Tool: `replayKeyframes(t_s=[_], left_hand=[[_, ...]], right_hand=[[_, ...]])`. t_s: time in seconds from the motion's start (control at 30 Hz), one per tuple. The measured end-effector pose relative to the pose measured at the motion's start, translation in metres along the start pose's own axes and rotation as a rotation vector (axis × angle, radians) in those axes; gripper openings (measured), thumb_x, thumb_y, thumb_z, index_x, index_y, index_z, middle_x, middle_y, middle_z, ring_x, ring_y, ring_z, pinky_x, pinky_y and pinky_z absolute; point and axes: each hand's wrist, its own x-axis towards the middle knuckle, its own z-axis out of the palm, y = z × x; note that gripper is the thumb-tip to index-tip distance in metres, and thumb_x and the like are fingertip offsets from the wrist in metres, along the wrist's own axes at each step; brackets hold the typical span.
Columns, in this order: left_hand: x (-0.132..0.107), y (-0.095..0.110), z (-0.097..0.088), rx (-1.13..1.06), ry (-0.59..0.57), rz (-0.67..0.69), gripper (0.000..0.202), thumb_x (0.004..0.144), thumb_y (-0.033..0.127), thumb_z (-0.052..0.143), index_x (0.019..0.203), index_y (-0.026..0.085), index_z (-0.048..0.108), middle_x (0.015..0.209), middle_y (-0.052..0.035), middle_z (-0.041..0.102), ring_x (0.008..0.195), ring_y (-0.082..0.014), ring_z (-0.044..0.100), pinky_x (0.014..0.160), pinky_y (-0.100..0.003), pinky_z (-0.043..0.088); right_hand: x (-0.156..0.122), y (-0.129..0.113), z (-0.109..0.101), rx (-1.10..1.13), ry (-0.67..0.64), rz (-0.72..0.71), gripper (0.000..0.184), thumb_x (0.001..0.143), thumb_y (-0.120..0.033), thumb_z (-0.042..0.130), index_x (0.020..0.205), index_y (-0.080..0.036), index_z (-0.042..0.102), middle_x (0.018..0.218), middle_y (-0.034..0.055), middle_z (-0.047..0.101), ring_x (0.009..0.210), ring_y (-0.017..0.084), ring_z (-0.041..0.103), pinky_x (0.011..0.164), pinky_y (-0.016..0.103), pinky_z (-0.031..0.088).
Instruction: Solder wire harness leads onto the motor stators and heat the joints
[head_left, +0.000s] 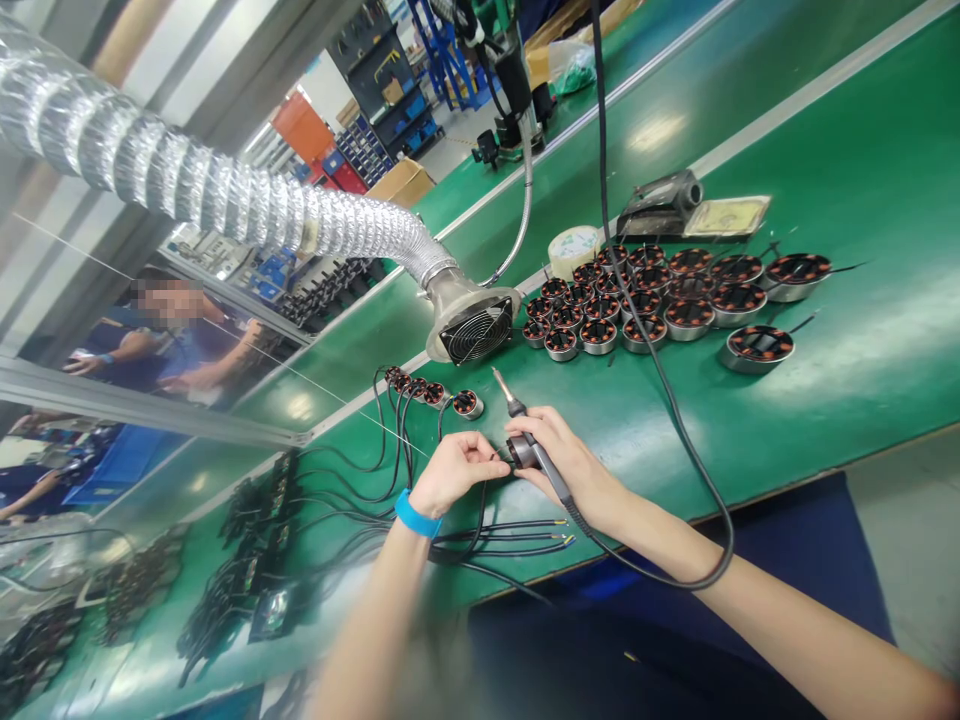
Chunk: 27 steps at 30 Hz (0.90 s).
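Note:
My right hand (570, 465) is closed around a soldering iron (546, 462), whose metal tip points up and away toward the fan. The same hand also grips a small round motor stator (519, 452) with its fingertips. My left hand (461, 468), with a blue band (417, 515) on its wrist, pinches the end of a black cable (480, 515) beside the stator. Whether cable and stator touch is hidden by the fingers. Just beyond the hands, a short row of small stators (433, 394) with black cables lies on the green bench, one stator (468, 404) a little apart.
Several copper-wound stators (645, 305) stand grouped at right. Behind them are a tape roll (574, 250) and a soldering iron stand (664, 205) with a sponge (727, 215). A fume-extraction hose (360, 225) hangs over the bench (847, 390). Cable bundles (247, 560) lie left. A person (187, 350) is behind.

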Motion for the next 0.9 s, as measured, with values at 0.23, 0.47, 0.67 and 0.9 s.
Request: replayKeyframes(t_s=[0.23,0.47,0.67,0.9], left_hand=[[-0.007,0.003,0.004,0.308,0.033,0.129,0.031,0.075,0.040,0.080,0.085,0.015,0.066,0.069,0.0024,0.057,0.058,-0.0087,0.040,0.057,-0.023,0.030],[-0.014,0.001,0.017,0.649,0.152,0.224,0.018,0.089,0.029,0.060,0.082,0.016,0.068,0.068,0.0007,0.060,0.061,-0.0116,0.047,0.060,-0.024,0.033],[-0.025,0.001,0.021,0.919,0.236,0.311,0.014,0.091,0.023,0.055,0.082,0.018,0.064,0.074,0.0002,0.062,0.064,-0.0125,0.051,0.064,-0.025,0.035],[-0.023,-0.006,0.022,0.892,0.266,0.301,0.010,0.088,0.021,0.059,0.079,0.019,0.060,0.073,0.0007,0.061,0.064,-0.0125,0.052,0.062,-0.024,0.035]], right_hand=[[0.001,-0.001,0.001,-0.002,-0.001,0.007,0.055,0.083,-0.004,0.059,0.130,-0.029,0.045,0.121,0.0083,0.048,0.103,0.021,0.063,0.091,0.039,0.058],[-0.001,0.000,0.002,-0.009,-0.029,-0.015,0.055,0.084,-0.001,0.054,0.132,-0.027,0.043,0.124,0.0095,0.046,0.103,0.021,0.063,0.090,0.039,0.058],[-0.001,0.000,0.004,-0.021,-0.055,-0.031,0.054,0.085,0.002,0.052,0.131,-0.025,0.043,0.124,0.0102,0.046,0.095,0.019,0.064,0.086,0.037,0.058],[0.001,-0.001,0.005,-0.095,-0.046,-0.080,0.051,0.085,0.003,0.049,0.129,-0.023,0.047,0.122,0.0113,0.049,0.099,0.022,0.064,0.084,0.038,0.059]])
